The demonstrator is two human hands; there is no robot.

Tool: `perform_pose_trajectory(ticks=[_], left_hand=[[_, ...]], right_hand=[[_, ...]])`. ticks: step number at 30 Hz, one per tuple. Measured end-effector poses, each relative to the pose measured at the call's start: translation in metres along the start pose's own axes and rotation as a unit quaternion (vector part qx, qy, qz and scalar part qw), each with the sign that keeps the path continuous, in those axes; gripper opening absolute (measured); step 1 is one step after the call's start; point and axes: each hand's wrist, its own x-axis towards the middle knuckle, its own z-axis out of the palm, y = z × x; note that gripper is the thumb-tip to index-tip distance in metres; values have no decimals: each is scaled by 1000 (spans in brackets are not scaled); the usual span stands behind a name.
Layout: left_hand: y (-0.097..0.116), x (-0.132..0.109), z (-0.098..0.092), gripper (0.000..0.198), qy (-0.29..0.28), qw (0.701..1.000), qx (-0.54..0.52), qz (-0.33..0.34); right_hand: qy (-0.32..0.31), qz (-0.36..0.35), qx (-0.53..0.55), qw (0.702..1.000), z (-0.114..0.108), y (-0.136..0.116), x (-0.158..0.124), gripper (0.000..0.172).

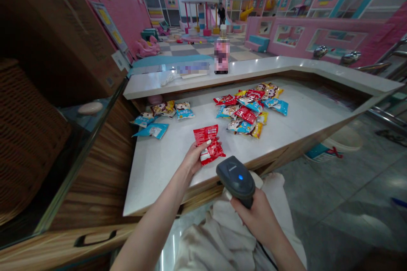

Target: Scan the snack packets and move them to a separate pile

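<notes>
My left hand (194, 155) grips a red snack packet (208, 135) just above the front part of the white counter (152, 169), thumb on top of it. Wrapped round the handle of a dark barcode scanner (235, 178) is my right hand (254, 211). A blue light glows on the scanner, and its head points toward the packet. Behind and to the right lies a heap of snack packets (246, 112) in red, blue and yellow. Several more packets, mostly blue, lie at the left, among them a blue one (153, 130).
A raised white ledge (260, 65) borders the counter's far side, carrying a bottle (221, 55) and a blurred box (193, 69). Large cardboard boxes (70, 21) and a wicker basket (28, 135) crowd the left. A bucket (333, 146) stands on the floor at right. A person (221, 13) is far off.
</notes>
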Motion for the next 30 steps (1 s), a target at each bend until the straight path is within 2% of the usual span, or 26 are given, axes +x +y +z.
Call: perform_pose_trajectory(ticks=[4,9,14,25,30], left_hand=[[1,0,5,38,23,1000,12,13],[1,4,8,44,36,999,-20,-24],[-1,6,10,44,81,994,-63,-43],[-3,7,9,42,81,994,-67,-21],[-2,12,6,39,69,989,-101,-84]], right_hand=[[4,-4,0,1000,2,1,3,12],[11,-4,6,1000,3,2,4,10],[13,0,6,1000,6,4,4,11],[-8,-2,-21,1000,8,-2,4,13],[-13,-9,-34,999,8,-2,5,11]])
